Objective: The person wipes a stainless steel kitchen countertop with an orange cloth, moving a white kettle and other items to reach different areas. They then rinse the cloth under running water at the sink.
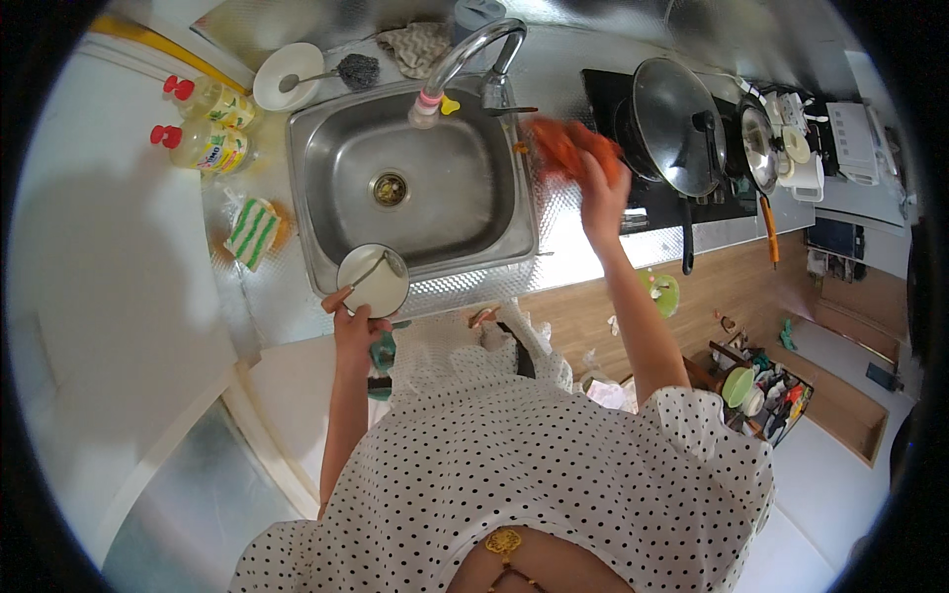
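Note:
My left hand (354,330) grips a white bowl (374,296) at the near left rim of the steel sink (356,148). A spoon or similar utensil (369,270) with a wooden handle lies across the bowl, its handle end at my fingers. To the right of the sink, my right hand (604,189) holds an orange-red cloth (571,148), blurred, over the foil-covered counter. Small orange scraps (520,148) lie on the sink's right rim. The chrome faucet (474,46) arches over the sink's far side, and some debris sits in the drain (390,190).
Two dish-soap bottles (215,148) and a green-striped sponge (253,233) stand or lie left of the sink. Behind it are a white bowl (308,59), a scouring pad (359,72) and a folded cloth (417,49). A lidded pan (678,126) is on the black cooktop at right.

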A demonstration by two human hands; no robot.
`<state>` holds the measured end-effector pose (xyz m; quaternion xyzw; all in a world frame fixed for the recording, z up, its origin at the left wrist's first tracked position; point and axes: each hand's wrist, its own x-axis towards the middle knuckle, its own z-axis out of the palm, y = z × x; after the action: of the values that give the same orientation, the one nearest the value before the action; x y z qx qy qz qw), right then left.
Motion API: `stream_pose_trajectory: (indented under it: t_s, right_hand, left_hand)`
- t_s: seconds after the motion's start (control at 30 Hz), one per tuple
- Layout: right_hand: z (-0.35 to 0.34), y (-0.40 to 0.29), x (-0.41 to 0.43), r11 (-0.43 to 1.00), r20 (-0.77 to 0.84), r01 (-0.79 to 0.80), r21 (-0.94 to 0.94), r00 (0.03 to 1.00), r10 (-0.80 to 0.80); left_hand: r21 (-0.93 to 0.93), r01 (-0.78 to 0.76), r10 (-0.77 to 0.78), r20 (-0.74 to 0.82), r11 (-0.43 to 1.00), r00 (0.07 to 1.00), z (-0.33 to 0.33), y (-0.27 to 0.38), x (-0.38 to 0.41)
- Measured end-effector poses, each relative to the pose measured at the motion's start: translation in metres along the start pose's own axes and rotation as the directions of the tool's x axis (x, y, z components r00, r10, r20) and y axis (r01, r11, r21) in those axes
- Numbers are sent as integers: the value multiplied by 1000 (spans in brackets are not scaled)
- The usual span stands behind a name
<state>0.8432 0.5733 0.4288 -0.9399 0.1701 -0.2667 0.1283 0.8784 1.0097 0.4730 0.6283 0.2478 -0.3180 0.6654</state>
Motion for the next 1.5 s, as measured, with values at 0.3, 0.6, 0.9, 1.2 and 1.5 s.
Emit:
stream_pose_trajectory:
  t_s: [0.3,0.6,0.9,1.2,1.5]
  right_hand:
    - [131,-53,14,901,296,247,-357,945,-142]
    - [29,1,-90,924,322,328,-195,911,-256]
    - [-124,172,-240,844,596,197,-498,785,168]
    - [-269,392,-298,757,274,-653,-41,721,637]
    - [-363,394,-275,631,327,-627,-458,541,775]
  left_hand:
    - [31,33,-32,-29,999,999,-5,-9,-29]
    - [0,-60,60,-109,998,992,-15,-50,-58]
    - [7,-89,89,-61,996,994,-17,-86,-78]
    - [-100,-191,183,-83,976,980,-13,-111,-99]
    - [-14,-129,129,14,992,992,-1,-109,-102]
